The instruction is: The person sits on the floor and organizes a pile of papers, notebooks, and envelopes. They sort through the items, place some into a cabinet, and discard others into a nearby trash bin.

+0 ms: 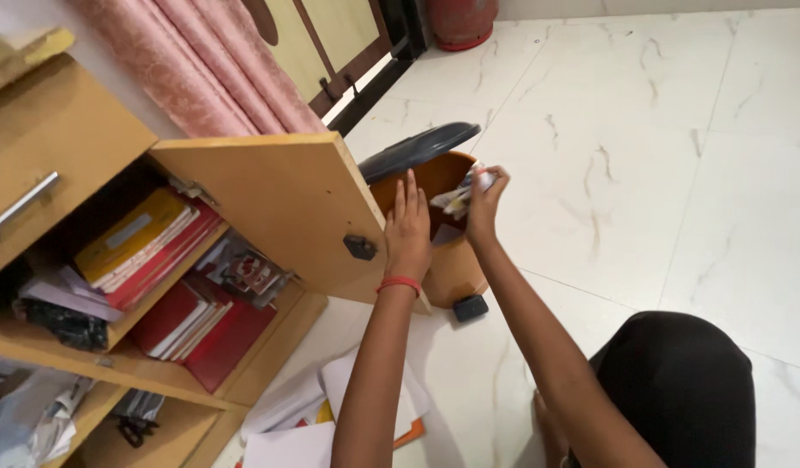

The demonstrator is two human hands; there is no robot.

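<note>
Over the brown pedal bin [452,260], right hand [485,204] grip pinching white paper scraps [460,195], left hand [407,230] grip released, flat.

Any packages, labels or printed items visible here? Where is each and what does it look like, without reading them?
Yellow book: upper cabinet shelf, flat, with a pale rectangular label.
Red books: lower shelf, leaning stack.
Printed packets: behind the open cabinet door, red, white and black.
Paper scraps: in the right hand over the brown pedal bin; the left hand is empty.
</note>
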